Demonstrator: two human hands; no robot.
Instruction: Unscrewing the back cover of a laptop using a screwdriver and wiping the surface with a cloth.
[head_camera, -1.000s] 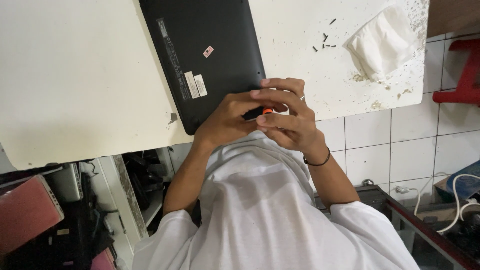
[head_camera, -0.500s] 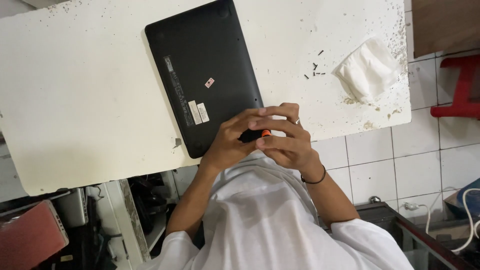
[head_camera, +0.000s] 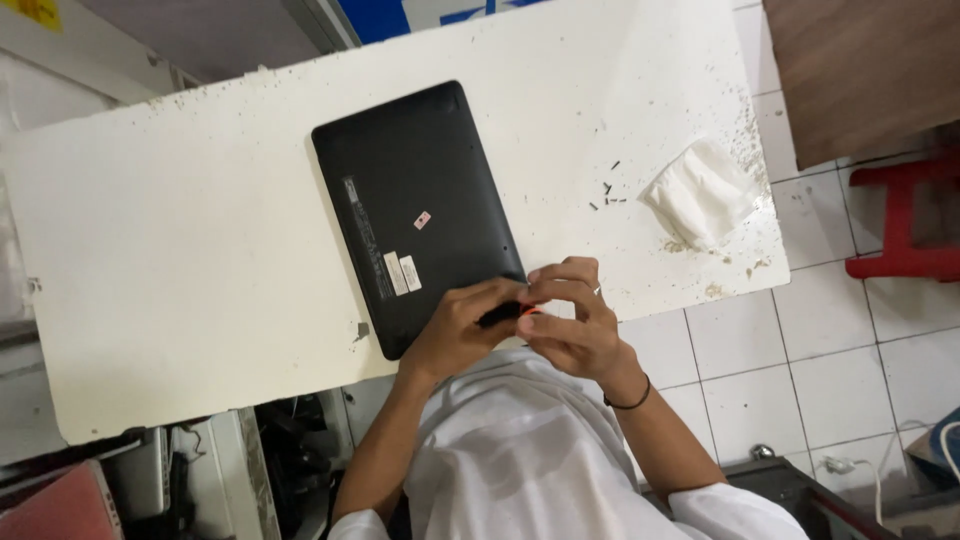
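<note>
Left hand (head_camera: 455, 335) and right hand (head_camera: 570, 325) both pinch small black-orange tool (head_camera: 508, 313) at near corner of upturned black laptop (head_camera: 415, 205) on white table (head_camera: 180, 250); tool tip hidden by fingers.

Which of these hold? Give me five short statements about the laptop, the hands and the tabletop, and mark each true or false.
1. The black laptop lies bottom side up on the white table. True.
2. The left hand and right hand hold a small black and orange tool together. True.
3. The loose screws lie on the laptop. False: they lie on the table beside it.
4. The white cloth covers the laptop. False: it lies apart, near the table's edge.
5. The red stool stands on the table. False: it stands on the tiled floor.
</note>
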